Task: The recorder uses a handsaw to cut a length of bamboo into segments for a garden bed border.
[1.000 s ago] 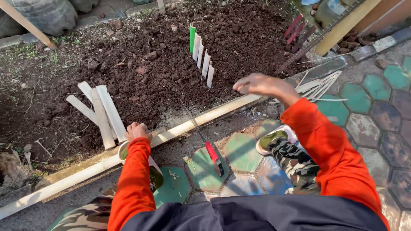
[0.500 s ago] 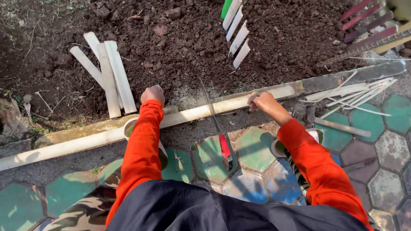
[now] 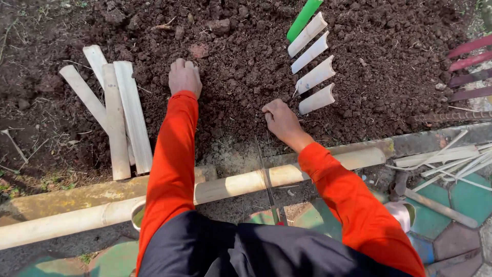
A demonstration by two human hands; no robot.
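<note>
Pressing down on the dark, crumbly brown soil [image 3: 230,66] of the garden bed, the left hand [image 3: 184,77] lies flat with its fingers together, palm to the earth and holding nothing. The right hand [image 3: 281,120] rests on the soil too, its fingers curled loosely inward; nothing shows between them. Just beside the right hand, toward the upper right, a row of four pale split bamboo stakes [image 3: 312,69] stands tilted in the soil, with a green stake [image 3: 303,19] at the row's far end. Left of the left hand lies a loose bundle of flat pale bamboo slats [image 3: 115,113] on the earth. A long round bamboo pole [image 3: 241,184] runs along the bed's near edge, beneath both orange sleeves. Thin bamboo strips [image 3: 451,159] lie at the right on the green hexagonal paving [image 3: 471,190].
</note>
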